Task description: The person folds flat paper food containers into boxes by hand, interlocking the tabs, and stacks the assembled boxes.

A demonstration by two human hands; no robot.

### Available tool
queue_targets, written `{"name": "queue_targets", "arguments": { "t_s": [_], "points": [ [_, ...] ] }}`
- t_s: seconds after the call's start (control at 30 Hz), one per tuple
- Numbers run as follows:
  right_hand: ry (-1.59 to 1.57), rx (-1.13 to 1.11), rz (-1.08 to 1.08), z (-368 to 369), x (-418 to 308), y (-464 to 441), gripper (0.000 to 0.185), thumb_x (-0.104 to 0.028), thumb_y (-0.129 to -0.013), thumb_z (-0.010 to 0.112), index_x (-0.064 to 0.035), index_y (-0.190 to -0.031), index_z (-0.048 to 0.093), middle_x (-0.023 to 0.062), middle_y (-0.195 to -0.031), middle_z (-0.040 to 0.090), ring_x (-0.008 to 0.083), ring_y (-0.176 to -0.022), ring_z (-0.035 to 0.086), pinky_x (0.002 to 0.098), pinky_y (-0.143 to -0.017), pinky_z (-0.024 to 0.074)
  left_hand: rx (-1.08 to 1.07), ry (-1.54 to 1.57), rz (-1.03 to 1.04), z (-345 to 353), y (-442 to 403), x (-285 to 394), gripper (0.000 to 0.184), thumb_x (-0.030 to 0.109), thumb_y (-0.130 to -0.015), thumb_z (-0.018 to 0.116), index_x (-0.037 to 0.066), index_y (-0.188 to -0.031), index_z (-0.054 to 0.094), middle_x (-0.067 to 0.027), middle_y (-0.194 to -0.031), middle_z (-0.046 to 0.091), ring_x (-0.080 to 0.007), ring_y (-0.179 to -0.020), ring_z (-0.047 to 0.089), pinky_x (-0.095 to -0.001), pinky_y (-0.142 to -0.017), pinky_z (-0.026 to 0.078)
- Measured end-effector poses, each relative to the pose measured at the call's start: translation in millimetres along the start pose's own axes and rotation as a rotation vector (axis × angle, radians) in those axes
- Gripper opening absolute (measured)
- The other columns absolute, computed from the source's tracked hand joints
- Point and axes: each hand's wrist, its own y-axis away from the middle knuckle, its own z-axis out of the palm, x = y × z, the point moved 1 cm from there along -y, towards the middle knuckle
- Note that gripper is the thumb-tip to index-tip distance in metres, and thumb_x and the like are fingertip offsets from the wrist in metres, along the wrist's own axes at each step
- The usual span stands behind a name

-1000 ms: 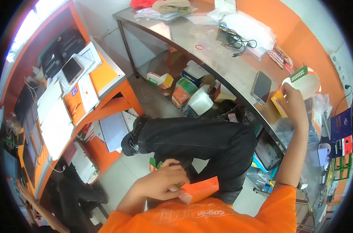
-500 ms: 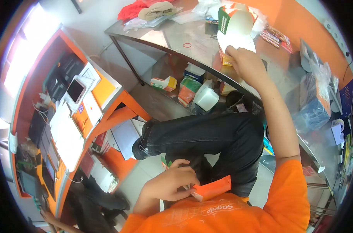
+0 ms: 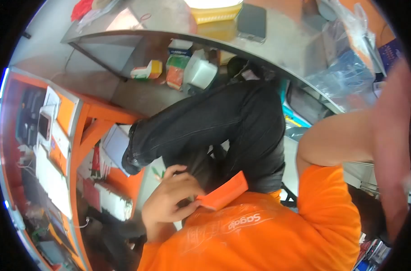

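An orange box [image 3: 223, 193] is pinched by the half-closed left hand [image 3: 171, 198]. The right hand's [image 3: 396, 135] grip cannot be told. "Sagala" seems printed on the shirt [image 3: 259, 235].

Your left hand [image 3: 171, 198] grips an orange carton [image 3: 224, 192] by one end, close to your orange shirt [image 3: 255, 232]. Your right arm [image 3: 338, 137] is bent, blurred farther along; its hand is indistinct. A yellow box [image 3: 216, 13] sits beside a phone [image 3: 252, 22] on the metal table [image 3: 289, 45].
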Motion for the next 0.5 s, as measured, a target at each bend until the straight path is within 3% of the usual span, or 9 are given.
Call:
{"name": "queue_targets", "arguments": {
  "t_s": [0.13,0.33,0.37,0.4,0.47,0.5],
  "points": [
    [0.112,-0.275,-0.108,-29.9,-32.7,9.0,0.037,-0.024,-0.095,0.078,-0.0043,-0.124,0.069,0.0121,-0.106,0.075,0.0297,-0.098,0.071,0.0416,-0.088,0.0568,0.0,0.03,0.036,1.8,-9.0,0.8,0.021,0.006,-0.08,0.078,0.009,-0.102,0.075,-0.0048,-0.088,0.068,-0.0244,-0.091,0.068,-0.0498,-0.111,0.038],
    [0.222,-0.387,-0.064,-58.3,-27.1,35.0,0.039,-0.026,-0.095,0.078,-0.004,-0.126,0.068,0.0127,-0.108,0.074,0.0302,-0.099,0.071,0.0421,-0.089,0.056,0.017,0.015,0.044,9.0,-9.6,3.2,0.021,0.007,-0.082,0.077,0.009,-0.103,0.072,-0.005,-0.086,0.061,-0.0261,-0.087,0.064,-0.0506,-0.11,0.038],
    [0.263,-0.408,-0.031,-66.4,-22.6,40.7,0.039,-0.026,-0.095,0.078,-0.004,-0.126,0.068,0.0128,-0.108,0.074,0.0303,-0.099,0.07,0.0422,-0.089,0.0559,-0.033,-0.018,0.037,10.4,-3.6,-0.9,0.016,0.013,-0.089,0.076,0.01,-0.104,0.073,-0.0057,-0.098,0.068,-0.0267,-0.098,0.067,-0.0513,-0.111,0.035],
    [0.306,-0.4,-0.009,-70.0,-19.2,47.7,0.04,-0.026,-0.095,0.078,-0.0039,-0.126,0.068,0.0129,-0.108,0.074,0.0304,-0.1,0.07,0.0422,-0.09,0.0558,-0.028,-0.018,0.054,10.4,-2.8,-1.1,0.017,0.015,-0.09,0.074,0.01,-0.107,0.073,-0.006,-0.1,0.068,-0.0274,-0.097,0.066,-0.0523,-0.11,0.036],
    [0.392,-0.389,0.056,-73.9,-14.2,62.7,0.04,-0.027,-0.095,0.078,-0.0038,-0.127,0.067,0.0131,-0.109,0.074,0.0306,-0.1,0.07,0.0424,-0.09,0.0555,-0.046,-0.074,0.02,7.0,-1.8,7.4,0.024,0.016,-0.089,0.074,0.011,-0.113,0.073,-0.0053,-0.102,0.069,-0.0268,-0.098,0.066,-0.0516,-0.112,0.035],
    [0.412,-0.376,0.081,-74.0,-10.4,66.2,0.041,-0.027,-0.095,0.078,-0.0038,-0.127,0.067,0.0132,-0.109,0.073,0.0307,-0.1,0.07,0.0425,-0.09,0.0554,0.025,-0.042,-0.016,13.2,4.9,9.0,0.02,0.022,-0.085,0.078,0.013,-0.104,0.076,-0.0079,-0.1,0.073,-0.0313,-0.11,0.067,-0.0518,-0.116,0.033]
  ]
}}
